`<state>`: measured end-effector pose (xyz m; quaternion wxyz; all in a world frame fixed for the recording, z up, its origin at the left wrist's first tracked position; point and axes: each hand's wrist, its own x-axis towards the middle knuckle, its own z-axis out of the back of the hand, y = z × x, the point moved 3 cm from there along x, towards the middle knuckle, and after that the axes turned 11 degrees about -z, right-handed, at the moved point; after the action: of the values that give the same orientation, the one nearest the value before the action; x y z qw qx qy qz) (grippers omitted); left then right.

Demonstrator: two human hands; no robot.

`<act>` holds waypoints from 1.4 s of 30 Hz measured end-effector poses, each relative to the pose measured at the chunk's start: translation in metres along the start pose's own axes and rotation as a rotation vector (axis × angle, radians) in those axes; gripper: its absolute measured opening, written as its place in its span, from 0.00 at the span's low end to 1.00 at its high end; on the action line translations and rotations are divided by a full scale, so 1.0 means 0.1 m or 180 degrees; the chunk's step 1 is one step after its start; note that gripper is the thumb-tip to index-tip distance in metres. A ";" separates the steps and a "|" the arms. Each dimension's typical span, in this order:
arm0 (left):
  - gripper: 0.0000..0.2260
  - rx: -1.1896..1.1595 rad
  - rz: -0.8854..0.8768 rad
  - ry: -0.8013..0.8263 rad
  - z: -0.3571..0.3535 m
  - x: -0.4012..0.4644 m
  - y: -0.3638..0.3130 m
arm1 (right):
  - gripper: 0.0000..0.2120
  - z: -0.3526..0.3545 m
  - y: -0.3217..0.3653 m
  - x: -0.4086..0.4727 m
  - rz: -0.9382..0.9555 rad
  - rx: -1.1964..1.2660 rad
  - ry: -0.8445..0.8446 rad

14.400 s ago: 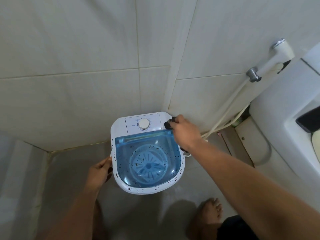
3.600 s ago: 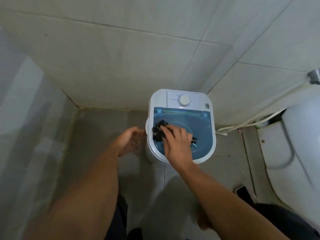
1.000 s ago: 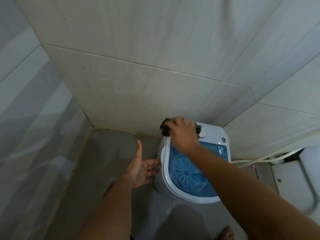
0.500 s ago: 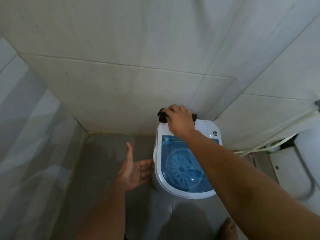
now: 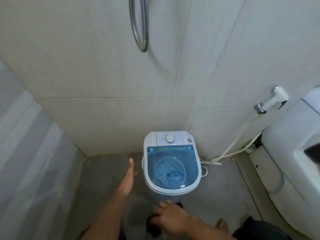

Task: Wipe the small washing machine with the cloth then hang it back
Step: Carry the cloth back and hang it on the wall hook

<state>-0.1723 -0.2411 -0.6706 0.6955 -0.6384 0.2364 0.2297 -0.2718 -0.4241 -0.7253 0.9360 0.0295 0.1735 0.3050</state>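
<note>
The small white washing machine (image 5: 171, 189) with a blue see-through lid and a round dial stands on the floor in the tiled corner. My right hand (image 5: 171, 219) is low in front of it, near the bottom of the view, shut on the dark cloth (image 5: 153, 226), which bunches under my fingers. My left hand (image 5: 128, 177) is held out flat and open just left of the machine, apart from it.
A metal shower hose (image 5: 140, 32) loops down the back wall. A white bidet sprayer (image 5: 271, 103) hangs on the right wall, its hose running to the floor. The white toilet (image 5: 294, 170) fills the right side. A glass panel (image 5: 26, 161) is on the left.
My right hand has left the machine's back top edge and come down in front of it with the cloth. The view has pulled back and up. My left hand stays open beside the machine.
</note>
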 end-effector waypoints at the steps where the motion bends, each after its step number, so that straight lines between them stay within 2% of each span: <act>1: 0.52 -0.0012 -0.0101 -0.0027 0.03 -0.15 -0.04 | 0.12 0.10 -0.05 -0.13 -0.0427 0.0691 -0.0146; 4: 0.44 -0.0013 -0.0268 0.0104 0.00 -0.67 -0.18 | 0.18 0.64 -0.17 -0.55 -0.1558 0.2915 -0.0659; 6: 0.37 0.0095 -0.0429 0.0221 -0.09 -0.99 -0.31 | 0.18 1.01 -0.20 -0.78 -0.2058 0.4013 -0.1063; 8: 0.38 0.0295 -0.0630 0.0402 -0.22 -1.28 -0.48 | 0.10 1.36 -0.20 -0.95 -0.2247 0.5119 -0.1265; 9: 0.37 0.0357 -0.0735 0.0512 -0.29 -1.39 -0.56 | 0.09 1.52 -0.18 -1.00 -0.2247 0.5645 -0.1248; 11: 0.29 0.0316 -0.0950 0.0784 -0.43 -1.66 -0.77 | 0.18 1.88 -0.11 -1.12 -0.1958 0.6217 -0.1208; 14: 0.19 0.0082 -0.1349 0.0961 -0.59 -2.08 -1.14 | 0.35 2.38 0.05 -1.28 -0.1537 0.6042 -0.1290; 15: 0.18 0.0007 -0.1483 0.0946 -0.60 -2.19 -1.26 | 0.36 2.53 0.11 -1.33 -0.1446 0.5902 -0.1370; 18: 0.15 -0.0142 -0.1833 0.0804 -0.54 -2.45 -1.57 | 0.20 2.92 0.21 -1.43 -0.1173 0.5664 -0.1669; 22: 0.07 -0.0305 -0.2174 0.0620 -0.42 -2.77 -1.91 | 0.21 3.40 0.33 -1.56 -0.1107 0.4676 -0.2141; 25: 0.08 -0.0468 -0.2304 0.0520 -0.35 -2.95 -2.10 | 0.11 3.70 0.45 -1.58 -0.1024 0.4044 -0.2398; 27: 0.12 -0.0592 -0.2354 0.0495 -0.32 -3.05 -2.19 | 0.06 3.89 0.54 -1.59 -0.0978 0.3986 -0.2527; 31: 0.12 -0.0908 -0.2385 0.0636 -0.20 -3.17 -2.33 | 0.12 4.17 0.60 -1.51 -0.1013 0.3975 -0.2449; 35: 0.12 -0.1154 -0.2333 0.0972 0.02 -3.22 -2.49 | 0.14 4.46 0.54 -1.53 -0.1176 0.4657 -0.2415; 38: 0.11 -0.0856 -0.2453 0.0753 0.18 -3.28 -2.70 | 0.16 4.64 0.47 -1.55 -0.1197 0.5097 -0.2217; 42: 0.05 -0.0382 -0.2679 0.0481 0.38 -3.45 -3.11 | 0.24 4.93 0.51 -1.48 -0.0721 0.4427 -0.1967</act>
<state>-0.2477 -0.2344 -0.2101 0.6709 -0.7336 -0.0081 -0.1081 -0.2433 -0.4437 -0.2093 0.7336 0.6771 0.0579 0.0060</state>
